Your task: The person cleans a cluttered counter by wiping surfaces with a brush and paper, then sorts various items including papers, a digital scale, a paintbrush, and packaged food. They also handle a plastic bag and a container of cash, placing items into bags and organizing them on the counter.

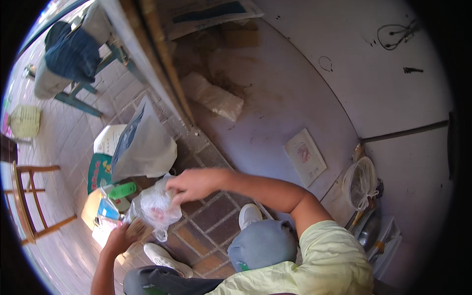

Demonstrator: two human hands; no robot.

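My right hand (197, 185) reaches across to the left, its fingers closed on the top of a thin clear plastic bag (158, 211). Something pinkish shows through the bag, too blurred to name. My left hand (118, 236) grips a light brown bundle (137, 229), whose exact kind the blur hides, just beside the bag. Past my hands lie a green plastic bottle (122, 190) and a blue-and-white packet (108, 209). A dark green printed bag (99, 172) and a large whitish sack (147, 145) stand behind them on the brick floor.
A cabinet floor (258, 107) holds a plastic-wrapped packet (217, 96) and a white booklet (305, 158). Right of it sit a bag-covered bowl (359, 184) and a metal pan (370, 228). Leftward are a wooden chair (26, 204), a cloth-draped bench (75, 99) and a yellowish jug (25, 121).
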